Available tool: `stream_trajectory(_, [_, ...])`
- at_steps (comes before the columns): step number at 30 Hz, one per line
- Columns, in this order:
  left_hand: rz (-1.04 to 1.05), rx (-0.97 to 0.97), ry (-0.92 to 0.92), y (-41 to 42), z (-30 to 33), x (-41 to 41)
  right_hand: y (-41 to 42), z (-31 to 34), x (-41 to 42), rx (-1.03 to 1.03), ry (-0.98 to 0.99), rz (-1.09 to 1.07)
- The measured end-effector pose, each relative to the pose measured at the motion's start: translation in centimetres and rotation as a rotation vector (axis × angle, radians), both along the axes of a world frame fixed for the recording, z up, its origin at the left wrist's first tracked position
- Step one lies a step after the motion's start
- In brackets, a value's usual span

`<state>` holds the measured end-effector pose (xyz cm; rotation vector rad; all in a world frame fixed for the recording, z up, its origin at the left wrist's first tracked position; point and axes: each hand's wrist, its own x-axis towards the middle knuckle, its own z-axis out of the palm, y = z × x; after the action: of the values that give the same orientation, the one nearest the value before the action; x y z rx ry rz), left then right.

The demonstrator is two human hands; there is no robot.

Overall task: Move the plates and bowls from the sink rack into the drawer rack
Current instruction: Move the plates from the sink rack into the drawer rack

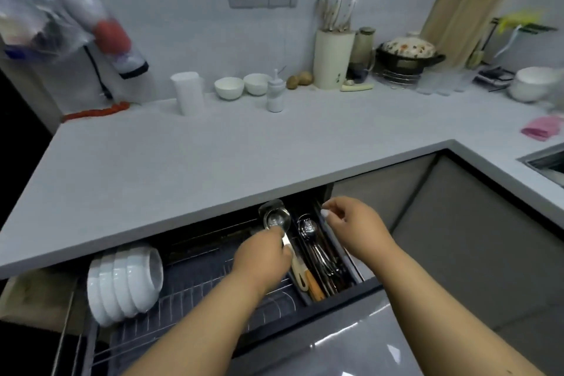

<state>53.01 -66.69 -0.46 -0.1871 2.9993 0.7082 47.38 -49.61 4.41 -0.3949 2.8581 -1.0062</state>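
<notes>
Both forearms reach into the open drawer [335, 293]: left hand [262, 259] fingers pinch a ladle [276, 220] over the cutlery tray, right hand [354, 223] loosely curled, holding nothing I can make out. Bowls [125, 281] already stand in the drawer rack [195, 293] at left; next, probably set the ladle down and fetch more from the sink [546, 162].

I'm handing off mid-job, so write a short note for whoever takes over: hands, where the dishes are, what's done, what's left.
Left hand: closed on a metal ladle at the drawer's utensil tray.
Right hand: over the tray's right edge, fingers loosely pinched; I can't tell if it holds anything.
Done: a row of white bowls stands on edge in the drawer rack, left side.
Left: the sink rack is out of view, so check it for remaining plates and bowls.
</notes>
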Motion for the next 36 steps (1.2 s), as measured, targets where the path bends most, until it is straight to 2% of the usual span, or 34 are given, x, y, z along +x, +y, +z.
stream_trajectory(18, [-0.429,-0.080,0.026,34.9,1.3,-14.6,35.8,1.2,-7.0,-0.021,0.036,-0.414])
stream_trajectory(25, [-0.547,-0.106,0.028,43.9,1.0,-17.3,44.2,0.9,-6.9,-0.079,0.022,-0.586])
stream_trajectory(36, [-0.665,-0.140,0.124,51.5,-0.7,-22.9,51.9,-0.6,-8.1,-0.075,-0.013,-0.780])
